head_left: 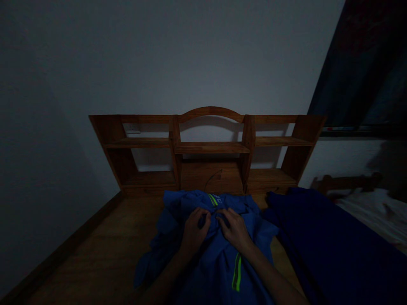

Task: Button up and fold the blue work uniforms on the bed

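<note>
A blue work garment (206, 271) with yellow-green reflective strips and some pale lettering lies rumpled on the wooden tabletop (104, 237). Near its upper middle, my left hand (196, 226) pinches the fabric between thumb and fingers. Just to the right, my right hand (232, 225) pinches the same cloth, fingers curled and a small gap between the two hands. What exactly lies between the fingertips is too dark and small to make out, though bunched fabric surrounds them.
A wooden shelf unit (210, 147) with several compartments stands against the wall behind the garment. Dark blue cloth (330, 241) lies to the right. Beyond it are a pale cloth (378, 207) and a wooden rail (349, 183). A dark curtain (365, 72) hangs at upper right.
</note>
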`<state>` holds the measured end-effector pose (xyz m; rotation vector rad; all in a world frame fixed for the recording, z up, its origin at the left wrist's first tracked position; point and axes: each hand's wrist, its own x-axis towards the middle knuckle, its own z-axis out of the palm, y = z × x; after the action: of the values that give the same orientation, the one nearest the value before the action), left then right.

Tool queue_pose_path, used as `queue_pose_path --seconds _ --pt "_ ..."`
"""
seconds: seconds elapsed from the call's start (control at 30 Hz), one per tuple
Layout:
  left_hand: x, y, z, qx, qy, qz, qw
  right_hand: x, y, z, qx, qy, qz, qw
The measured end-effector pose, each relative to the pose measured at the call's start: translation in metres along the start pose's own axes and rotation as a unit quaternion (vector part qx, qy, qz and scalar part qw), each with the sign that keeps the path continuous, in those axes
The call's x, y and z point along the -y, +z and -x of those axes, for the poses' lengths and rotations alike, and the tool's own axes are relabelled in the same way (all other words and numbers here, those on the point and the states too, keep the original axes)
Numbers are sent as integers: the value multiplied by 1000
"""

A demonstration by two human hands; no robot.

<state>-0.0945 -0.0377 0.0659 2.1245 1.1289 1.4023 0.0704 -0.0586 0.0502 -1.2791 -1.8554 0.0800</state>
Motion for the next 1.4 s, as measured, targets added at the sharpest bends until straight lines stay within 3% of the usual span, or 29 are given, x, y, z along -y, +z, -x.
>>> queue_pose_path --seconds 0.3,0.5,0.8,0.97,1.1,1.23,1.4 --pt "3 -1 -1 -73 1 -89 993 -7 3 1 -69 33 48 996" --pt "8 5 -1 -70 -7 -172 983 -14 -2 -1 -129 90 61 986" --pt "14 3 0 -82 -9 -203 976 -25 -12 -5 -208 146 47 966" --pt "15 -6 -2 -61 12 -100 993 -16 -21 -8 -193 107 37 975" --pt "16 -4 -3 -33 -41 -4 999 2 -23 -7 -180 16 54 982" --pt "19 2 -2 -7 -96 54 994 17 -20 -5 -100 -73 51 991" --pt "30 11 -1 42 -134 145 980 12 -12 -4 -52 -77 43 995"
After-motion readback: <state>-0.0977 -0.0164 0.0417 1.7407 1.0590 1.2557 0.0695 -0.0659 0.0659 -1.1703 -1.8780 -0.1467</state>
